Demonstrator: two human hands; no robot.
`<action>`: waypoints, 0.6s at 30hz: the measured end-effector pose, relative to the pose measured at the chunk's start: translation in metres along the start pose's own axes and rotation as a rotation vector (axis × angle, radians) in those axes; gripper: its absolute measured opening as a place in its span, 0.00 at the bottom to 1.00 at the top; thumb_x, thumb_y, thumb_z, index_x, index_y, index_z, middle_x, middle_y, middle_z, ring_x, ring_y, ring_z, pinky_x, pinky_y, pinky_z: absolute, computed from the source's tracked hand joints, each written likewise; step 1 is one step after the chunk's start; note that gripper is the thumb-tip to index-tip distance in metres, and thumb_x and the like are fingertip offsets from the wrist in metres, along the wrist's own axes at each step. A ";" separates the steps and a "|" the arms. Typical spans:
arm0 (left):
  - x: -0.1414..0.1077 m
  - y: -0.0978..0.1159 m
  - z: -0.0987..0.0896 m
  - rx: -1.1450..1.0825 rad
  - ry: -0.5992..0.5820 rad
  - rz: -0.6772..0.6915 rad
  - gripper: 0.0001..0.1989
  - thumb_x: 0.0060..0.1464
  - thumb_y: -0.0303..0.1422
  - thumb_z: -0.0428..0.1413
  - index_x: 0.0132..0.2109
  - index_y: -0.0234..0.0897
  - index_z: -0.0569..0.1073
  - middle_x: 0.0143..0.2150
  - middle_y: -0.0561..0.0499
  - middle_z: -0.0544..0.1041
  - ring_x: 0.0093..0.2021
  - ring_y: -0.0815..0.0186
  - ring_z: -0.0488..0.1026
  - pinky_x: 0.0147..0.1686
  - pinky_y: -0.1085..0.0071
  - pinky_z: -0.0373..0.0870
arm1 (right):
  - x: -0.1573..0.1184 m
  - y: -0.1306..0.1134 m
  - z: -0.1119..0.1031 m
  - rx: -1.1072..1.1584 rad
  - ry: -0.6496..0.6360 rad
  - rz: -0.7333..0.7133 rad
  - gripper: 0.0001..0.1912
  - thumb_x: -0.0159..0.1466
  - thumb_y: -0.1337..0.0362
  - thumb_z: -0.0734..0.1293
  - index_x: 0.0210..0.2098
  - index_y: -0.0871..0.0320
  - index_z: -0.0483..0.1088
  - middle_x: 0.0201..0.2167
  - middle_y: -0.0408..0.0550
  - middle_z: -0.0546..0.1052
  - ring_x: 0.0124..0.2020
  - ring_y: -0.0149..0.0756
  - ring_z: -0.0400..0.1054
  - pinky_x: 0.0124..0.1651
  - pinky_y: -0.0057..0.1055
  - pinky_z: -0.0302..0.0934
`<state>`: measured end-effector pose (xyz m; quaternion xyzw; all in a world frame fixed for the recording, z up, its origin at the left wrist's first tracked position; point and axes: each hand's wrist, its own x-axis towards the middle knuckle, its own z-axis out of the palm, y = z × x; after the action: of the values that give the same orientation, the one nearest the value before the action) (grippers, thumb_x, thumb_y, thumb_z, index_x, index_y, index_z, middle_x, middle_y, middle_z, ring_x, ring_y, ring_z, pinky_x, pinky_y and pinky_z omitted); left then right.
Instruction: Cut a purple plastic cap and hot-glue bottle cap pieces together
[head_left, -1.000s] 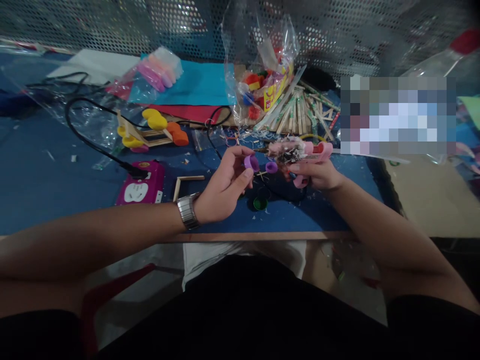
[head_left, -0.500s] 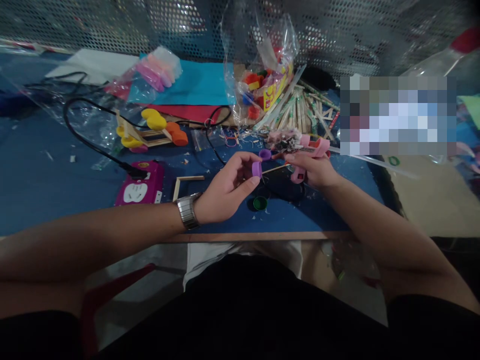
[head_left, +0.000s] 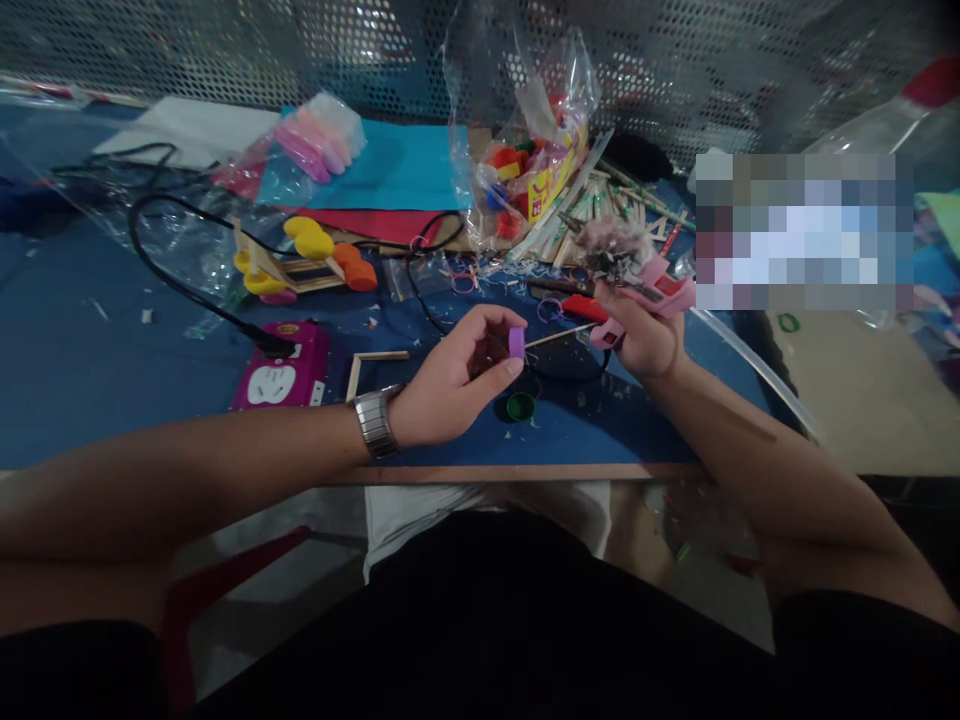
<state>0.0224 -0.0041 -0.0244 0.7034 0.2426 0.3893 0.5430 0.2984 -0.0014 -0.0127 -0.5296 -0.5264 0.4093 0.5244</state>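
My left hand (head_left: 446,390), with a metal watch at the wrist, pinches a purple bottle cap (head_left: 517,344) between thumb and fingers over the blue table. In my right hand (head_left: 646,338) is a pink glue gun (head_left: 666,285), its nozzle tilted up and to the left, away from the cap. Grey fluffy residue clings round its front, and a long clear glue stick (head_left: 754,370) sticks out at the back. Between the hands lies a thin wooden stick (head_left: 561,336). A green bottle cap (head_left: 520,406) rests below, near the table edge.
A magenta power socket (head_left: 319,350) with a plugged cable and a wooden corner piece (head_left: 351,378) lie left. Behind are a stick frame with yellow and orange caps (head_left: 307,240), a bag of caps (head_left: 510,170), paper sticks (head_left: 600,215) and a red ridged object (head_left: 585,308).
My right hand has drawn the glue gun right and tilted its nozzle upward. A second purple cap near the gun is no longer visible. My left hand has barely moved.
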 end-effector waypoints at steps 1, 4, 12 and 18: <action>0.000 0.000 0.000 0.001 0.002 0.002 0.16 0.72 0.39 0.61 0.61 0.39 0.71 0.49 0.47 0.75 0.44 0.67 0.74 0.44 0.71 0.79 | 0.001 0.001 0.000 -0.020 0.019 -0.037 0.22 0.63 0.41 0.80 0.49 0.45 0.80 0.37 0.45 0.81 0.37 0.43 0.78 0.30 0.37 0.71; 0.000 0.000 0.000 -0.001 0.002 0.000 0.16 0.72 0.40 0.61 0.61 0.40 0.71 0.49 0.47 0.75 0.44 0.66 0.74 0.44 0.71 0.78 | 0.005 0.005 0.002 -0.005 0.028 -0.041 0.25 0.60 0.40 0.81 0.48 0.46 0.80 0.41 0.47 0.82 0.40 0.45 0.79 0.28 0.35 0.69; 0.000 0.001 0.000 -0.002 -0.013 -0.017 0.17 0.72 0.40 0.61 0.61 0.39 0.71 0.49 0.47 0.74 0.43 0.67 0.74 0.45 0.70 0.78 | 0.012 0.001 0.015 0.123 -0.119 0.140 0.32 0.50 0.35 0.85 0.39 0.51 0.77 0.40 0.48 0.84 0.33 0.39 0.77 0.21 0.28 0.58; -0.001 0.001 0.001 -0.011 -0.006 -0.010 0.17 0.72 0.41 0.62 0.60 0.40 0.72 0.50 0.46 0.75 0.43 0.66 0.74 0.44 0.68 0.78 | 0.014 0.010 0.012 0.126 0.002 -0.046 0.31 0.58 0.31 0.79 0.39 0.50 0.74 0.49 0.51 0.82 0.48 0.48 0.80 0.35 0.38 0.73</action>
<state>0.0226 -0.0053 -0.0237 0.7004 0.2426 0.3858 0.5494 0.2899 0.0145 -0.0221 -0.4836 -0.5110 0.4292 0.5663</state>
